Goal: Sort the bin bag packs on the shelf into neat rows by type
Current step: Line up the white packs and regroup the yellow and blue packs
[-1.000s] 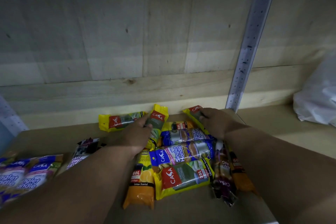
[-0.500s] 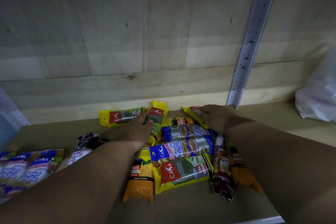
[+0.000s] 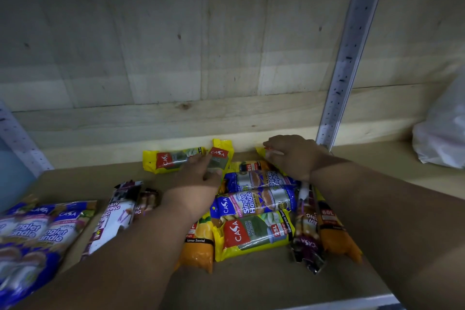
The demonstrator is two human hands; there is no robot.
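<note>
Yellow pack (image 3: 220,158) under left hand (image 3: 198,178), right hand (image 3: 293,156) on another, forearms outstretched

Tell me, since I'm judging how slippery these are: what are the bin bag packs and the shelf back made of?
The yellow pack looks like glossy printed plastic film: it shows glare and wrinkles. The back panel looks like bare matte wood, probably plywood: grain and knots show.
</note>
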